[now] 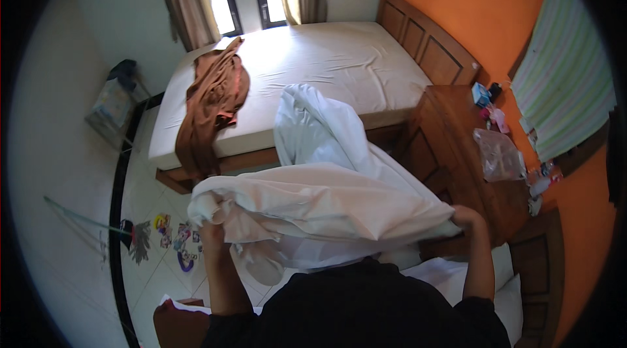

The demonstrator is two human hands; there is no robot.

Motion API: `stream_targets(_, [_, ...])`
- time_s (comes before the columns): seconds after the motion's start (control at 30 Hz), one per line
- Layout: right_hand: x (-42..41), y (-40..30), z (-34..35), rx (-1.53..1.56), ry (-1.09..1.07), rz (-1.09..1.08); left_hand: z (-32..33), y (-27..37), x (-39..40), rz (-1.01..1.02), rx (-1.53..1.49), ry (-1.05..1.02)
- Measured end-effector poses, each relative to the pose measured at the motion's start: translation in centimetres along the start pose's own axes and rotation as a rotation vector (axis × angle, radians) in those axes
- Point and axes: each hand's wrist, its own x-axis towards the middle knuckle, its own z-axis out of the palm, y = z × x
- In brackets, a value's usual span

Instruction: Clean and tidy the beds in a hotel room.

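A large white bed cloth, a sheet or a thin duvet, is bunched and stretched across in front of my chest. My right hand grips its corner on the right, close to the wooden cabinet. On the other side, my left hand holds the gathered end, with most of the fingers hidden by folds. One part of the cloth billows forward over the near side of the mattress, which wears a cream fitted sheet. A crumpled brown cloth lies across the mattress's left end and hangs over the edge.
A wooden cabinet stands at right, bearing a clear plastic bag and a blue box. Behind me is another bed with white pillows. Small toys and a broom are on the tiled floor at left.
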Motion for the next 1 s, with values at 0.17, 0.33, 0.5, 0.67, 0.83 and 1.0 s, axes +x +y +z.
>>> stream_targets(0.17, [-13.6,4.0,-4.2,0.525,0.347,-0.027,8.1,-2.5,1.2,-0.029,0.141,-0.316])
stream_targets(0.33, [-20.9,3.7,-4.8,0.937,0.809,-0.264,14.6,-3.4,1.1,-0.229,0.015,-0.490])
stream_targets(0.5, [-14.6,3.0,-4.4,0.598,0.866,0.020,17.9,-3.7,1.5,-0.199,-0.016,-0.567])
stream_targets(0.67, [-6.6,-0.3,-4.0,0.318,0.599,-0.273,20.1,-1.5,3.1,-0.166,-0.093,-0.391])
stream_targets(0.83, [-4.2,-6.1,-3.7,-0.163,0.623,-0.126,24.0,-0.6,2.6,-0.171,-0.096,-0.320])
stream_targets(1.0, [-3.9,-10.9,-4.6,0.270,0.204,-0.660,29.3,-2.7,-1.3,-0.103,0.117,-0.598])
